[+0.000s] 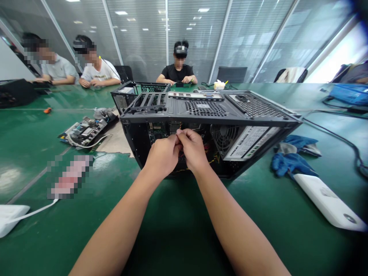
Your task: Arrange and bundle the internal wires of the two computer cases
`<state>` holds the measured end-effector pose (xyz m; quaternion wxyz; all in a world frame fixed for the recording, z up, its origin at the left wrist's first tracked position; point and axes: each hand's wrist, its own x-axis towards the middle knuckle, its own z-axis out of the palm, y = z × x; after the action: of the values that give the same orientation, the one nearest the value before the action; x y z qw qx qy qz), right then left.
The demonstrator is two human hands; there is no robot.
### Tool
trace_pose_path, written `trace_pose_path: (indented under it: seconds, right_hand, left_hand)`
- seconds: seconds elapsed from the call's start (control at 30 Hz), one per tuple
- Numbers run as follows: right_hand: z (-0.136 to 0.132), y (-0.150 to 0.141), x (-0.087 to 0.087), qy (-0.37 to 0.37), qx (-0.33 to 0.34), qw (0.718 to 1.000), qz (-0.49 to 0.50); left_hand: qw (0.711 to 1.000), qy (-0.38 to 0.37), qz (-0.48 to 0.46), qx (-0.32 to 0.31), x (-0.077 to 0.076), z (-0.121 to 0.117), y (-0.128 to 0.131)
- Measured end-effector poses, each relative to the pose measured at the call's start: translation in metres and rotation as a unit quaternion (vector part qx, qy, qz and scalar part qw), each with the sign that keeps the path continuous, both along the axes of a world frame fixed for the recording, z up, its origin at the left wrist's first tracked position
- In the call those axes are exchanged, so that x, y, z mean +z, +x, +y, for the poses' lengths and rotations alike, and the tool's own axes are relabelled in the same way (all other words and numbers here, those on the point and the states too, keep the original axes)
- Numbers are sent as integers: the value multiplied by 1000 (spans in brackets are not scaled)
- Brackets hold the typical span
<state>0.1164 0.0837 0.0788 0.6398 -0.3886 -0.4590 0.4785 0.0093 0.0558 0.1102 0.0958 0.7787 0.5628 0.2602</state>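
A black computer case (172, 109) lies on the green table with its open side toward me. Just in front of that opening, my left hand (164, 154) and my right hand (193, 148) meet, fingers bent and fingertips pressed together. Whatever lies between the fingertips is hidden; a thin cable (180, 125) shows just above them. Behind my hands a motherboard (156, 132) is partly visible inside the case. To their right sits the power supply (225, 138) with its fan and white label. Yellow and red wires (214, 158) run in the lower part of the case.
To the left are a loose circuit board (87, 130), cardboard (115, 142), a blurred-out pink item (71, 176) on a white cable and a white device (11, 218). Blue gloves (293, 163) and a white handheld object (327, 201) lie right. Three people sit across the table.
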Motion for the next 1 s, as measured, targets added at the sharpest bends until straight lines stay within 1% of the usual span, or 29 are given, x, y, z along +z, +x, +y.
trace_pose_path:
  seconds: [0.33,0.5,0.8,1.0]
  right_hand:
    - [2,0,-1,17,-2,1000,-9]
    - [1,1,0,19,0,1000,-16]
    - [1,1,1,20,-1,1000,-13]
    - [1,1,0,18,0,1000,-21]
  left_hand:
    - [1000,14,-15,-7,-1,-1,0]
    - [1000,15,-19,-6,-1,0,0]
    - [999,24,-27,-11,-4,1,-2]
    - [999,25,-24,-12,-3,1,-2]
